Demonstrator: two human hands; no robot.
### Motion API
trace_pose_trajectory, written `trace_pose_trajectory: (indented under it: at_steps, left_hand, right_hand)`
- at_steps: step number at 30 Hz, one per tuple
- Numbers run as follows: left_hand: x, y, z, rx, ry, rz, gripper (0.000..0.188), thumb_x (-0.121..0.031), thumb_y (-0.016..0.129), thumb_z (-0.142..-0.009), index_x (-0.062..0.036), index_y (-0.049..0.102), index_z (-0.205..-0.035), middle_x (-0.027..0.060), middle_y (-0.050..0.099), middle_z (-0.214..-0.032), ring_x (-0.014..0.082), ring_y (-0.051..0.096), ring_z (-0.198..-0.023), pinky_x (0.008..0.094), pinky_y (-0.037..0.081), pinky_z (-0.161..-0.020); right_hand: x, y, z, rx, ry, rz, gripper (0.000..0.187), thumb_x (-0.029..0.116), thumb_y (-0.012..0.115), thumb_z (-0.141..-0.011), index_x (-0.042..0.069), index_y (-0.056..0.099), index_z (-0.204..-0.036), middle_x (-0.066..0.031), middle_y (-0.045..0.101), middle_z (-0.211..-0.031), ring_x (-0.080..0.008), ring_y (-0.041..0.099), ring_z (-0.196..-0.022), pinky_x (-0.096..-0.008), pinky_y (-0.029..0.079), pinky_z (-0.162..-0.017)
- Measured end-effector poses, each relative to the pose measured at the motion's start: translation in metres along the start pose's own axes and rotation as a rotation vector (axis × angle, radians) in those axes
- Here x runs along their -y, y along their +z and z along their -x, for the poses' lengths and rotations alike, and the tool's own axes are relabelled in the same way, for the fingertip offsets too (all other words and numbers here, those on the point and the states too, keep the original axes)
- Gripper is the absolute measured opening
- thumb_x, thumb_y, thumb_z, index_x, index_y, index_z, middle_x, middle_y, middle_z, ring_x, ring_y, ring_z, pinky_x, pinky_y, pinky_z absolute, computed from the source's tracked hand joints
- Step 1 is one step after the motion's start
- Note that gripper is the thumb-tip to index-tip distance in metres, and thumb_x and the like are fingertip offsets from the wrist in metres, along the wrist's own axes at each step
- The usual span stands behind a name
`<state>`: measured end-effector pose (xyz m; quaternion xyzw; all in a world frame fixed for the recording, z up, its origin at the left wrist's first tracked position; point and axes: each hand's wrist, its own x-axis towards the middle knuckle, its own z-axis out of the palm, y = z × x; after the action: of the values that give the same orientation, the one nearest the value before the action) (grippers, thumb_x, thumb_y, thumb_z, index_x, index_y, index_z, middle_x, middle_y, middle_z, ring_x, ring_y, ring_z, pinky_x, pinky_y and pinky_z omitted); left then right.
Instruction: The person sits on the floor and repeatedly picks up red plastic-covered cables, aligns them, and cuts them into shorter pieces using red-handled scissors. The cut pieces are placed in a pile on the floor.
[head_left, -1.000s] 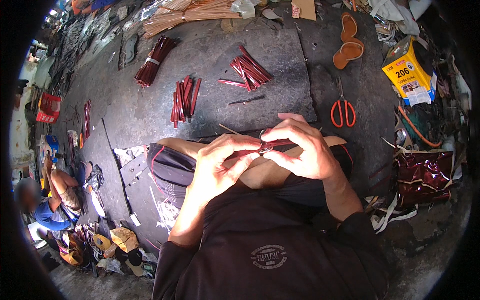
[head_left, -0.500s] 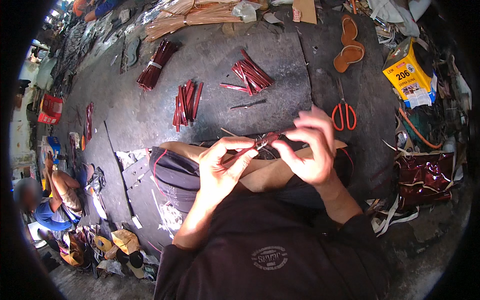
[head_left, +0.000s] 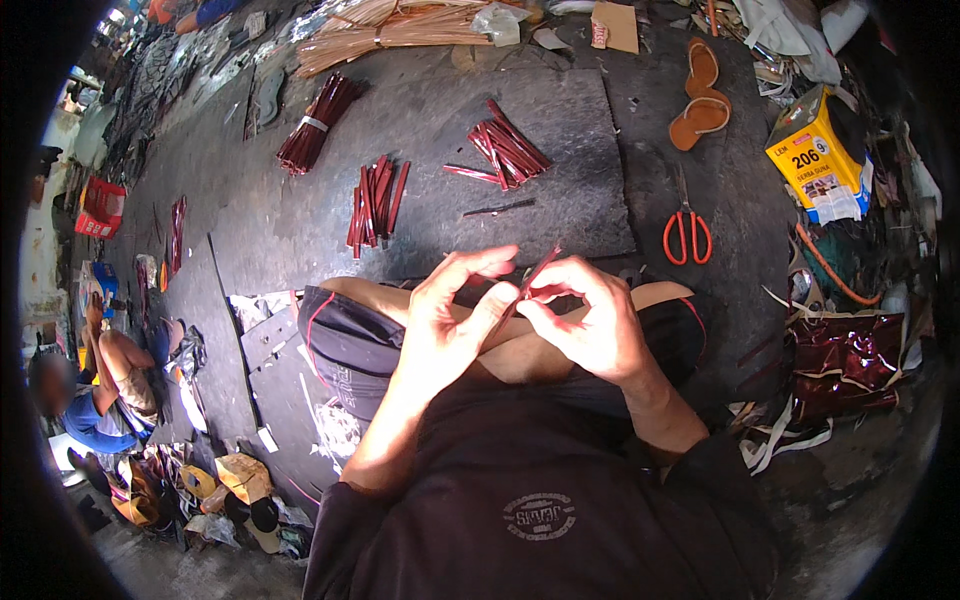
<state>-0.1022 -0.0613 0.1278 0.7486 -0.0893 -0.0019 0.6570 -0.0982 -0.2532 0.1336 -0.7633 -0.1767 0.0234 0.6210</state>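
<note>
Above my crossed legs, a thin, glossy dark red strip [head_left: 544,266] slants between my two hands. My right hand [head_left: 594,325] pinches it between thumb and fingertips. The thumb of my left hand [head_left: 445,318] presses at the same strip, and its upper fingers stretch out above the thumb; how the lower fingers grip is partly hidden. Beyond my hands lie one loose pile of dark red strips [head_left: 376,203] and another red pile [head_left: 506,152]. A tied red bundle [head_left: 318,125] with a white band rests farther left. One thin dark strip [head_left: 500,208] lies nearest my hands.
Orange-handled scissors [head_left: 687,235] lie on the dark work surface [head_left: 660,170] at right, below brown sandals [head_left: 700,108]. A yellow box [head_left: 820,155] and shiny red sheet material [head_left: 848,362] stand farther right. Pale strips [head_left: 400,32] lie at the back. Another person [head_left: 105,385] sits at left.
My right hand has come down and in, its fingers closing on the strip. The strip has turned from nearly level to steeply slanted. My left hand's upper fingers have lifted off the thumb.
</note>
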Motion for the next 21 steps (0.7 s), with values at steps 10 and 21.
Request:
trace_pose_trajectory:
  at_steps: [10,21]
  left_hand:
    - [0.006,0.017,-0.005,-0.127,-0.299,-0.082,0.018,-0.017,0.067,-0.094,-0.0002,0.07,-0.093,0.0062,0.072,-0.083,0.0087,0.064,-0.078,0.0272,0.052,-0.071]
    - [0.035,0.014,-0.011,-0.062,-0.284,0.232,0.017,-0.016,0.059,-0.1,-0.0003,0.062,-0.105,0.0008,0.065,-0.081,0.0056,0.057,-0.072,0.0232,0.049,-0.065]
  right_hand:
    - [-0.02,0.027,0.006,-0.115,-0.042,0.26,0.025,0.005,0.076,-0.077,0.004,0.057,-0.092,-0.0071,0.064,-0.079,-0.0188,0.069,-0.068,-0.0306,0.056,-0.063]
    - [-0.036,0.031,0.005,-0.129,-0.049,0.011,0.023,-0.001,0.075,-0.079,0.0,0.057,-0.094,-0.0083,0.064,-0.086,-0.0166,0.07,-0.082,-0.0281,0.059,-0.074]
